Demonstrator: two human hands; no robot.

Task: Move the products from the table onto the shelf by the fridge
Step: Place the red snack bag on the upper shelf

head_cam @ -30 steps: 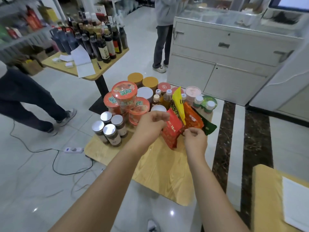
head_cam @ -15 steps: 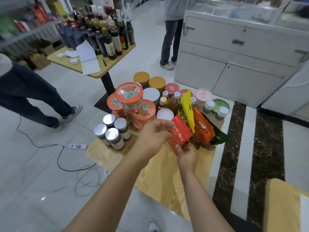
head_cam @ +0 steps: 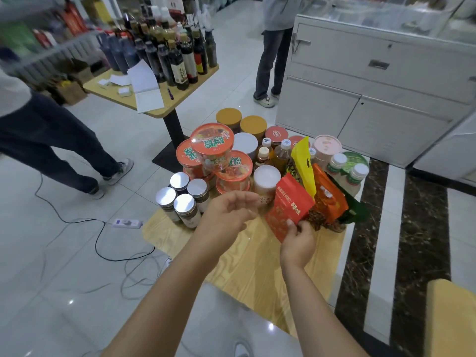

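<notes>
Hands: R hand (head_cam: 298, 239) pinches red pouch (head_cam: 288, 202) at bottom corner, L hand (head_cam: 226, 212) loose, empty; I'd brace pouch w/ L before lifting.

On my monitor: glossy plastic red snack pouch (head_cam: 288, 204), shiny metal jar lids (head_cam: 184, 203), matt wood-grain table (head_cam: 257, 266), polished floor tiles (head_cam: 64, 266).
</notes>
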